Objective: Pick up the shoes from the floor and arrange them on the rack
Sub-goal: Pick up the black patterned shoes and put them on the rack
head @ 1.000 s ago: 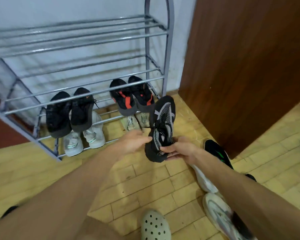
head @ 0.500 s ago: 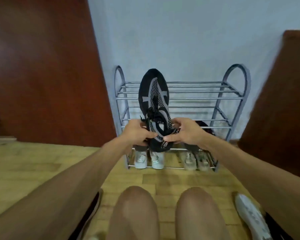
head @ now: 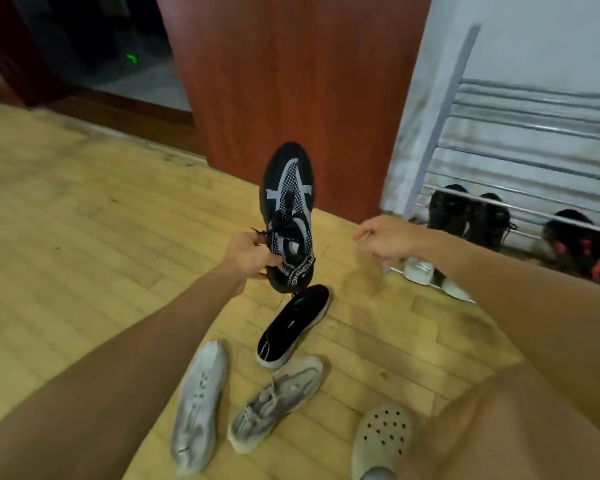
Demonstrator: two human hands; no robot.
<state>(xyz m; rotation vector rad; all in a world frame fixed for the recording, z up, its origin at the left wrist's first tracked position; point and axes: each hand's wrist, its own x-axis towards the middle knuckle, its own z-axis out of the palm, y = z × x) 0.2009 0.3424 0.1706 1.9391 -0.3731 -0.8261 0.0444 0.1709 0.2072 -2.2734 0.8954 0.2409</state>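
My left hand (head: 252,256) grips a black-and-grey knit sneaker (head: 288,209) by its heel collar, toe pointing up and away, above the floor. My right hand (head: 383,239) hovers free to its right with fingers loosely apart, holding nothing. On the wooden floor below lie a black sneaker (head: 291,325) and two grey-white sneakers (head: 198,403) (head: 278,403). The grey metal shoe rack (head: 440,112) stands at the right against the white wall. It holds black shoes (head: 465,211), black shoes with red marks (head: 586,247) and white shoes (head: 420,270) on its lower rails.
A brown wooden door (head: 291,74) stands behind the held sneaker. A dark doorway (head: 101,46) opens at the top left. A pale clog (head: 381,439) is on my foot at the bottom. Bare wood floor (head: 84,220) spreads to the left.
My head has swung left, so the rack now sits at the right edge. My right hand has let go of the sneaker, which stays in my left hand alone.
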